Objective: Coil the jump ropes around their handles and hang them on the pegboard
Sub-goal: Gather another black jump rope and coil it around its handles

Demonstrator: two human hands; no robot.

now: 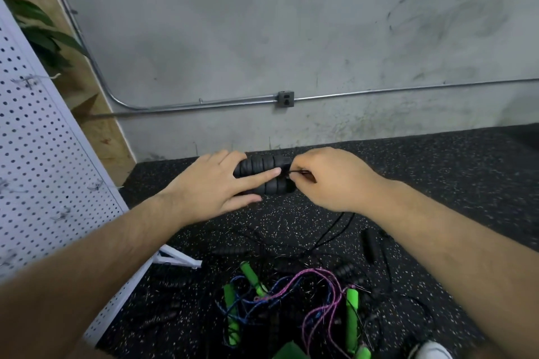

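Observation:
My left hand (217,183) holds two black ribbed jump-rope handles (264,165) side by side, fingers stretched along them. My right hand (326,179) pinches the thin black rope (335,227) right at the handles' right ends; the rope hangs down from that hand to the floor. The white pegboard (43,154) leans at my left, with thin wire hooks on it. On the floor below lies a tangle of ropes: green handles (351,320), blue and pink cords (318,280), and several loose black handles (369,245).
A grey concrete wall with a metal conduit and an outlet box (285,99) stands ahead. The floor is black speckled rubber (437,172). A plant (43,35) sits behind the pegboard. A white shoe (430,351) shows at the bottom right.

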